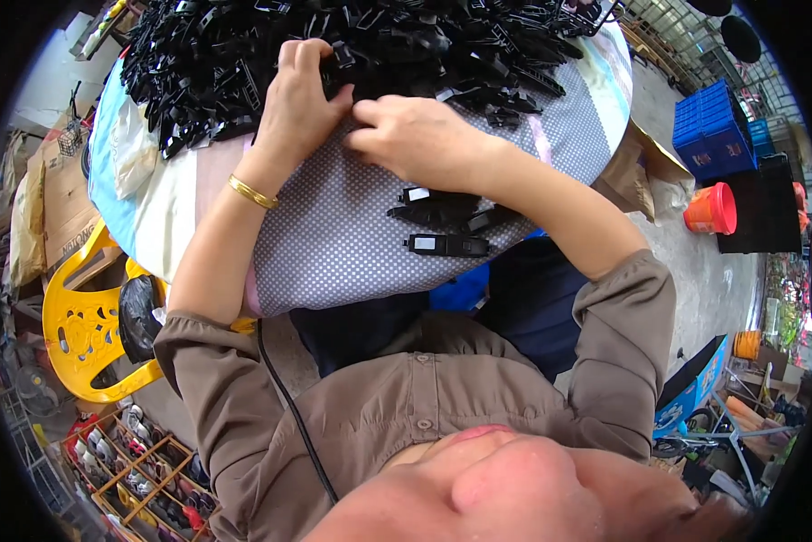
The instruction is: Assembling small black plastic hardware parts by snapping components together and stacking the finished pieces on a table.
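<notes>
At the near edge of the heap of black parts [214,77], we see one black piece [343,56] by the fingertips of the left hand [299,107], its long axis lost against the heap. That hand arches, back upward, thumb and fingers apart; the right hand [415,135] is curled beside it, fingertips pointing left. Whether either grips anything, we cannot tell. On the heap's near side we find a loose part [455,246] lying lengthwise left to right, white patch [423,243] toward its left end, on the cloth-covered table [329,239].
</notes>
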Demonstrator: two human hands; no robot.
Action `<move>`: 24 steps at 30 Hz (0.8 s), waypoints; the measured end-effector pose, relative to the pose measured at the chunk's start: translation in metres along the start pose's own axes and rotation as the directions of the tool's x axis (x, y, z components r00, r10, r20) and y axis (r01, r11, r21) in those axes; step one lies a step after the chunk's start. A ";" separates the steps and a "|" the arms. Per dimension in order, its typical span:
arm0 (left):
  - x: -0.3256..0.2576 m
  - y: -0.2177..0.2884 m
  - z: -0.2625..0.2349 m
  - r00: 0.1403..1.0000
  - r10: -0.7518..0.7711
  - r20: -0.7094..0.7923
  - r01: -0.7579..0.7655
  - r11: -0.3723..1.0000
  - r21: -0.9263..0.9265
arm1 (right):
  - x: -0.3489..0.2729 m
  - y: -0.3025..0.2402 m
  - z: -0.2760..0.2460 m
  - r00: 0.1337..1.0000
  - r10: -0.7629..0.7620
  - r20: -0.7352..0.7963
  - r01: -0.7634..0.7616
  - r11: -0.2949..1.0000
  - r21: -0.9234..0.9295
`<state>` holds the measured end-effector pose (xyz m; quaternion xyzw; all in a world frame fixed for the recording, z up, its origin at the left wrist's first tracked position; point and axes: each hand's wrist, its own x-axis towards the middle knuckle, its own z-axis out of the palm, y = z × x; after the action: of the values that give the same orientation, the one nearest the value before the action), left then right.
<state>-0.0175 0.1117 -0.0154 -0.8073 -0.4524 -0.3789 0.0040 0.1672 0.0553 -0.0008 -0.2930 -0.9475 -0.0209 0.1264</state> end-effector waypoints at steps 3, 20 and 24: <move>-0.005 0.018 -0.007 0.998 0.026 0.062 -0.023 0.999 -0.041 | -0.029 0.013 -0.009 0.982 0.159 -0.102 -0.141 0.976 0.167; -0.023 0.066 -0.025 0.855 0.262 0.448 0.013 0.853 -0.522 | -0.103 0.006 -0.027 0.959 0.279 -0.049 -0.212 0.822 0.528; -0.024 0.064 -0.023 0.855 0.268 0.445 -0.114 0.933 -0.343 | -0.101 0.004 -0.036 0.917 0.395 0.060 -0.361 0.752 0.551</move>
<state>0.0082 0.0485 0.0078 -0.9083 -0.2918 -0.2273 -0.1956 0.2582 -0.0006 0.0089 -0.4284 -0.8294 0.2702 0.2355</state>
